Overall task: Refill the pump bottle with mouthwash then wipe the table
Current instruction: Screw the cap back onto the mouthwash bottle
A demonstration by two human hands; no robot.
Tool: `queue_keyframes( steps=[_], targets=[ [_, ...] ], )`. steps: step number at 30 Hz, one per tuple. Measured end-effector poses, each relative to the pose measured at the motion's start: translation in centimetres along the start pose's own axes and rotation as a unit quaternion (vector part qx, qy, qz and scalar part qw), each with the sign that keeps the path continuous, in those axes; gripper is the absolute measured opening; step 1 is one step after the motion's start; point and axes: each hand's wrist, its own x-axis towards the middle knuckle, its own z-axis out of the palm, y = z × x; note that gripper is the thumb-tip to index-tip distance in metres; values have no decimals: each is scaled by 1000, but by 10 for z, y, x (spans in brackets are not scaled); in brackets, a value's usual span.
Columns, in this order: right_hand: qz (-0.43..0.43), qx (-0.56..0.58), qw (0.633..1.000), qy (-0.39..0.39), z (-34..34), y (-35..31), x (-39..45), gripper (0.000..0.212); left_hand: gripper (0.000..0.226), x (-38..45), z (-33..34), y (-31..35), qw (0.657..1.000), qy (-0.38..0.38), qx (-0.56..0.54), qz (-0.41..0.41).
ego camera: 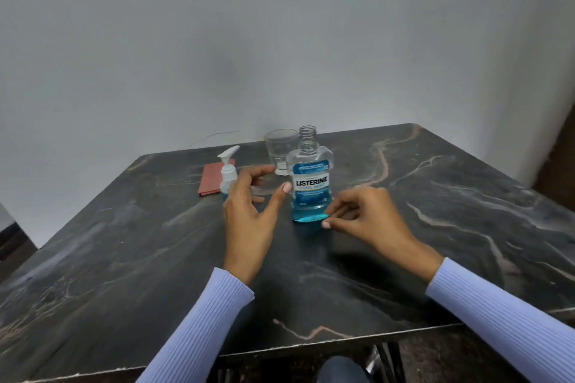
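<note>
Two forearms in ribbed lavender sleeves (199,333) reach from the bottom edge over a dark marble table (124,252) veined in white and rust. On the left, the left hand (249,214) hovers with fingers spread and loosely extended, thumb pointing toward the mouthwash bottle (311,186); it grasps nothing. On the right, the right hand (364,214) has its fingers curled, thumb and forefinger tips close together right at the bottle's lower corner; whether they pinch something small cannot be told. The mouthwash bottle stands upright between the two hands, cap off, threaded neck bare, blue liquid filling only its lower part, with a blue and white label. Behind the left hand stands the pump bottle (228,174), small and clear with a white pump head, partly hidden by the fingers. A folded reddish cloth (211,179) lies flat just behind it. An empty clear glass (281,149) stands upright behind the mouthwash bottle, near a pale wall (280,25).
</note>
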Motion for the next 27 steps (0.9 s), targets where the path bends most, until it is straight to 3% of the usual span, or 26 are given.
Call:
queue_keyframes(
  steps=[4,10,15,22,27],
  targets=[
    [45,-59,994,76,-44,28,-2,22,49,19,26,5,999,-18,-34,-21],
    [80,-111,990,-24,-53,52,2,67,72,35,49,-4,996,-51,-56,-53],
    [56,-71,996,-4,-41,60,12,50,54,35,52,-22,994,-58,-73,-51],
    [-20,154,984,86,-44,25,43,47,36,41,48,-29,995,-49,-76,-36],
    [-83,245,961,95,-50,-5,63,40,44,39,48,-29,996,-34,-73,-44]
  ],
)
